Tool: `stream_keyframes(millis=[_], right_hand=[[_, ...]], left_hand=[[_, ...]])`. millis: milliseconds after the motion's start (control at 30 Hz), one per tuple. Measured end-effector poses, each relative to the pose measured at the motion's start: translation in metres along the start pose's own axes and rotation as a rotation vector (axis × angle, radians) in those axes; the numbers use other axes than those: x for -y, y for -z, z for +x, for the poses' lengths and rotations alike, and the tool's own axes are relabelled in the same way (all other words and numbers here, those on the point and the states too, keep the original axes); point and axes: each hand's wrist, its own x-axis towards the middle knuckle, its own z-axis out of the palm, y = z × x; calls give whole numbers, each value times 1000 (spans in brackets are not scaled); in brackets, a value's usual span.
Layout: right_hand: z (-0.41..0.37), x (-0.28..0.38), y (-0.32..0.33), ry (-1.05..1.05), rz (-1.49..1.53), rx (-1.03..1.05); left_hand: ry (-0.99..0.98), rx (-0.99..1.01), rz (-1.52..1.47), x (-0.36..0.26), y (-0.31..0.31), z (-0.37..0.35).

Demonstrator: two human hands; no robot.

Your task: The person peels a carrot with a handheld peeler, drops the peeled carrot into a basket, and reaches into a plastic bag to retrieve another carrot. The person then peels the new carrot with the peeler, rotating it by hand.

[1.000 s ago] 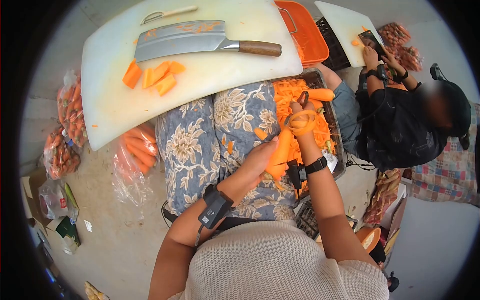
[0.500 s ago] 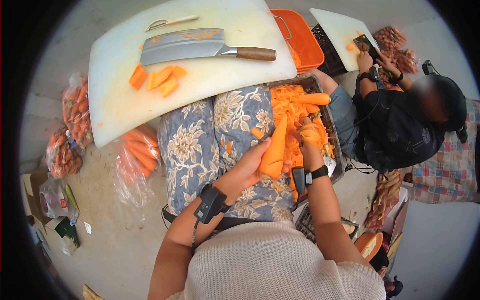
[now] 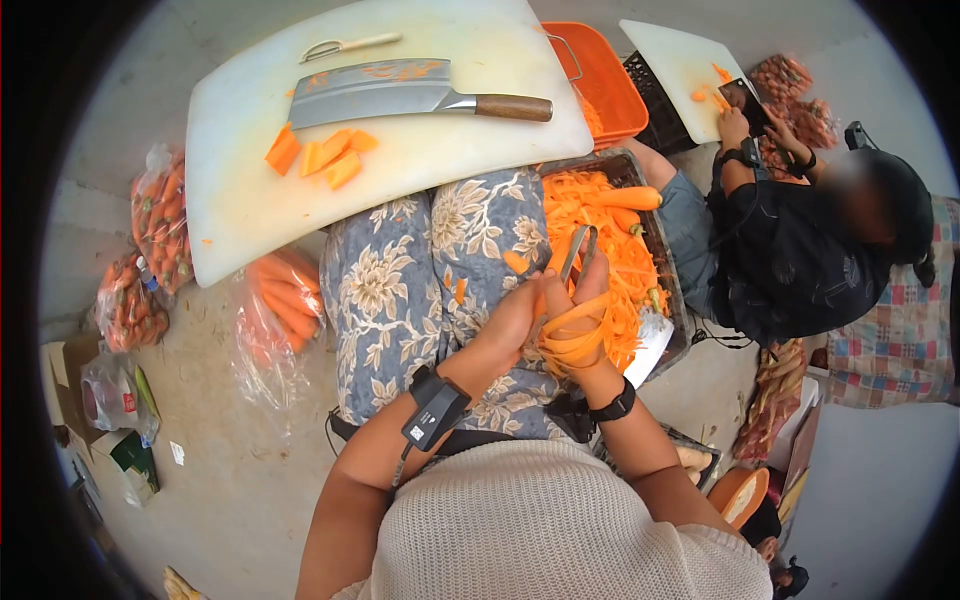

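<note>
My right hand [image 3: 582,288] is closed around a metal peeler [image 3: 579,250], whose two-armed head points up. Long orange carrot peelings [image 3: 575,340] are draped over this hand and wrist. Against it, my left hand [image 3: 512,318] is curled shut over my lap. Between the hands a bit of orange shows; it looks like the carrot, mostly hidden by fingers and peelings. Right beside the hands, a dark crate [image 3: 683,330] holds a heap of peelings [image 3: 625,290] and whole carrots [image 3: 625,198]. A pale, flat blade-like piece [image 3: 650,345] lies at its near end.
Ahead, a white cutting board [image 3: 450,150] carries a cleaver [image 3: 375,92], a second peeler [image 3: 350,45] and carrot chunks [image 3: 340,160]. An orange bin [image 3: 605,80] stands behind the crate. Bagged carrots [image 3: 285,300] are on the left. At right, a co-worker [image 3: 790,230] cuts on another board [image 3: 675,60].
My hands have come together. The carrot, plainly visible in my left hand before, is now mostly hidden. The peeler has come into view in my right hand. The co-worker's hands shifted slightly.
</note>
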Motion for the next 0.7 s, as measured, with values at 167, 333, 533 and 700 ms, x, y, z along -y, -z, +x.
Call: stream_keyframes(millis=[167, 333, 533, 700], right_hand=[[10, 1, 7, 45, -55, 8], [34, -35, 7, -173, 35, -36], [55, -41, -3, -247, 128, -65], [83, -59, -1, -395, -12, -125]], left_hand=[[-37, -30, 109, 5, 3, 8], [-2, -66, 366, 9, 12, 11], [172, -108, 188, -6, 1, 3], [153, -57, 166, -8, -1, 2]])
